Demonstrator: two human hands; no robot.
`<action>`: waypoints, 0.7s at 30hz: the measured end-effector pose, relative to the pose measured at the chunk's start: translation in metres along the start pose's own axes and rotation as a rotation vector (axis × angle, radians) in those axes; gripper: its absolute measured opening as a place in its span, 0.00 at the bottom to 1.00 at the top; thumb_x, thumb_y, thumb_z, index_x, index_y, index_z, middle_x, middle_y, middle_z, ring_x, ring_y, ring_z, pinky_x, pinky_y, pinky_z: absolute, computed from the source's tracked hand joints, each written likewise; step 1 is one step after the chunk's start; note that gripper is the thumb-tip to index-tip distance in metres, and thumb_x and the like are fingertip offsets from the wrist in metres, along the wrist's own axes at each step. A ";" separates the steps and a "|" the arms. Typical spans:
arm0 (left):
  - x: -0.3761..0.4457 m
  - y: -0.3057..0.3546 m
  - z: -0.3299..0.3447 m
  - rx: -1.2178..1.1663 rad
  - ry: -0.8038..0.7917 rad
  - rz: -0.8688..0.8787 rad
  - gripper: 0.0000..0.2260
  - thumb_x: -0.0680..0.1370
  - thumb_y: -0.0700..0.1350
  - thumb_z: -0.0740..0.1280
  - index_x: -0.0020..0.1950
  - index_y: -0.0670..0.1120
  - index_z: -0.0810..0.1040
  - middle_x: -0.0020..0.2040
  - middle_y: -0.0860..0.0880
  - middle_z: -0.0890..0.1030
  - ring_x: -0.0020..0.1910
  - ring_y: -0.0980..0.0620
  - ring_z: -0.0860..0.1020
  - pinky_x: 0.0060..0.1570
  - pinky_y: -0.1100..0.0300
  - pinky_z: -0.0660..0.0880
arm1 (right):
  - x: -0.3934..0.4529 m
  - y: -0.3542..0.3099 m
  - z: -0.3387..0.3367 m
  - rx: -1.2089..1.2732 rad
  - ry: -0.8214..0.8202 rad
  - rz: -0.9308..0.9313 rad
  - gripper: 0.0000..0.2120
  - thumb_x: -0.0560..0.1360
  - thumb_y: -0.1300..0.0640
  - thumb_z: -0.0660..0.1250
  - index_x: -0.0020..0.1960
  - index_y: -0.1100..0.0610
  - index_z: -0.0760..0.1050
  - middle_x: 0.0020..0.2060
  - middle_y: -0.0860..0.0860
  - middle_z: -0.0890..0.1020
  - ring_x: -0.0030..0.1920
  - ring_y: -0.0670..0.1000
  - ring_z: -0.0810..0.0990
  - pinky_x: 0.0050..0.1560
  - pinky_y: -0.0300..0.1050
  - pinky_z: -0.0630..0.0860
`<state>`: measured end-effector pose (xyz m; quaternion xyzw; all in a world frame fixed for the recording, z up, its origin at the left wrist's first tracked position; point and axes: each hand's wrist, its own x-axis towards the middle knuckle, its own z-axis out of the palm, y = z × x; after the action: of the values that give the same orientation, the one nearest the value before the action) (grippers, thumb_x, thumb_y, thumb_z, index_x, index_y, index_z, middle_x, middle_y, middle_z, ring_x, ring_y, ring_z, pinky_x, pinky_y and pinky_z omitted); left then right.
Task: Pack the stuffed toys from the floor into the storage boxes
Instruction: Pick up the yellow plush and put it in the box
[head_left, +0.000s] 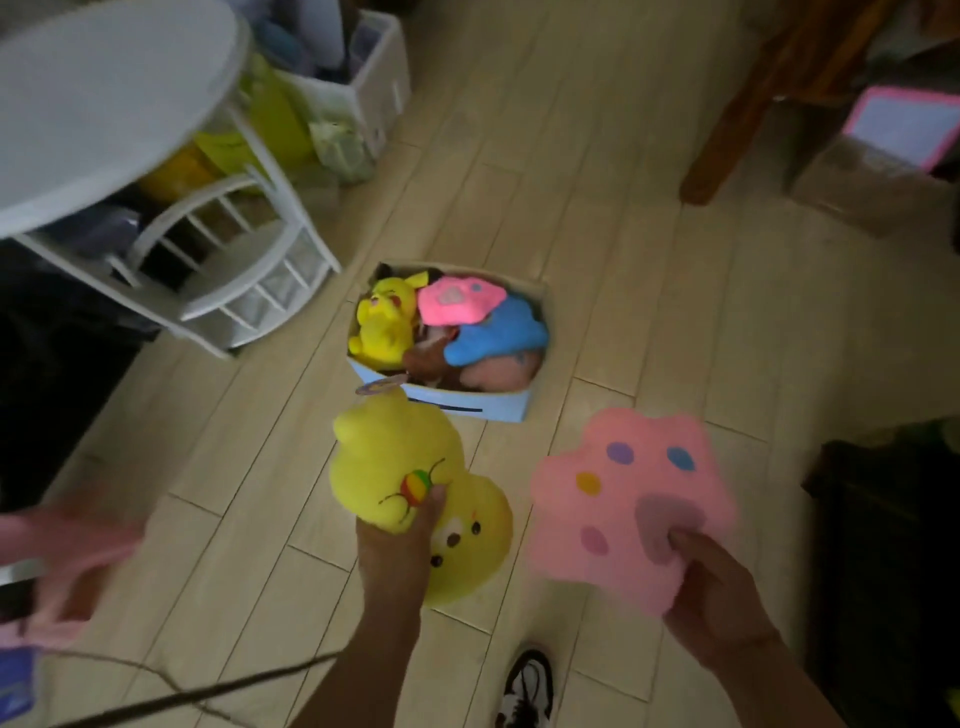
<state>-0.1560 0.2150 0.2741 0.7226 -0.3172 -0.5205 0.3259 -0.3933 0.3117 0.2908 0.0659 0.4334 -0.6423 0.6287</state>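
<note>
Yellow bear gripped in left hand, pink paw cushion pinched in right hand; blue storage box lay ahead, nearer left hand.

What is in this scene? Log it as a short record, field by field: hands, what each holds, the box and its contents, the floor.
left hand: gripping a yellow bear toy, held above the floor
right hand: gripping a pink paw cushion, blurred
box: blue box on the wooden floor, ahead of both hands
box contents: yellow toy, pink paw toy, blue toy, others partly hidden; looks nearly full
second box: white box near the white table, contents unclear
foot: shoe at bottom edge
</note>
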 end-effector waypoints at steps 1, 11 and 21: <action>0.006 0.003 -0.002 -0.004 0.032 -0.002 0.28 0.68 0.56 0.75 0.67 0.55 0.72 0.56 0.55 0.80 0.54 0.51 0.78 0.45 0.58 0.71 | 0.008 -0.004 0.002 0.006 0.008 0.005 0.21 0.65 0.63 0.70 0.58 0.57 0.81 0.59 0.60 0.80 0.54 0.60 0.82 0.44 0.60 0.80; 0.080 0.019 -0.001 -0.027 0.136 -0.056 0.39 0.57 0.68 0.74 0.66 0.59 0.71 0.58 0.55 0.80 0.57 0.49 0.78 0.56 0.48 0.75 | 0.116 -0.011 0.040 -0.259 -0.070 0.044 0.29 0.72 0.68 0.62 0.72 0.56 0.66 0.66 0.60 0.74 0.65 0.62 0.74 0.55 0.64 0.76; 0.229 0.057 0.040 0.058 0.056 -0.068 0.41 0.56 0.71 0.73 0.64 0.55 0.73 0.55 0.53 0.82 0.54 0.50 0.80 0.58 0.43 0.77 | 0.282 -0.007 0.086 -0.594 0.099 -0.189 0.38 0.61 0.67 0.75 0.69 0.60 0.68 0.62 0.63 0.77 0.61 0.65 0.77 0.51 0.70 0.76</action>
<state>-0.1421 -0.0064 0.1849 0.7563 -0.2982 -0.5016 0.2956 -0.4169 0.0437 0.1692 -0.1300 0.6365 -0.5393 0.5359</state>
